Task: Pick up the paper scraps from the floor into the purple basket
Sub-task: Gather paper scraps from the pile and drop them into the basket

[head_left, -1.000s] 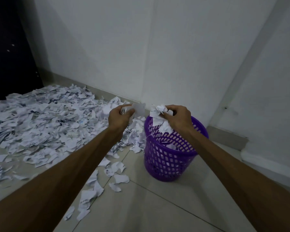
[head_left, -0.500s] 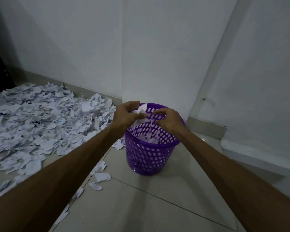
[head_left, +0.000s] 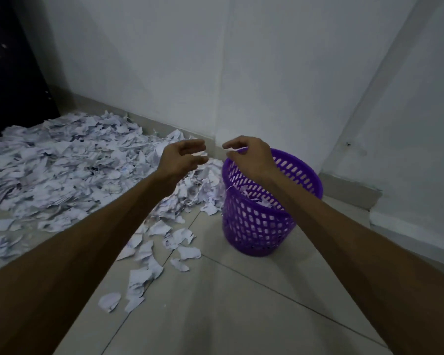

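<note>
Both hands are held raised above the floor near the room corner, side by side and apart from each other. The left hand point(head_left: 183, 160) is seen with fingers loosely curled and nothing held in it. The right hand point(head_left: 249, 157) is likewise loosely curled; a thin pale sliver shows at its fingertips point(head_left: 228, 149), but whether a scrap is pinched there cannot be told.

The purple basket point(head_left: 256, 226) is found upright on the tiled floor point(head_left: 241, 303), close to the corner where the two walls meet. The right hand is placed over the basket's left rim. Paper scraps are visible inside the basket, well below the rim, so ample room is judged to remain.

The main heap of paper scraps point(head_left: 62, 170) is spread along the foot of the back wall point(head_left: 151, 60), extending leftward from the basket toward the dark doorway point(head_left: 10, 73). Its long axis is laid along that wall. A thinner trail of loose scraps point(head_left: 149, 252) is strung from the heap's near edge toward the camera, just left of the basket.

The relation governing the coming move is noted as follows: the scraps lie to the left of and below both hands, and the basket to the right. The left hand is the nearer to the heap, being positioned above its right-hand end; the right hand is the nearer to the basket. A downward and leftward reach is judged to be required. Most of the task is assessed as outstanding.
</note>
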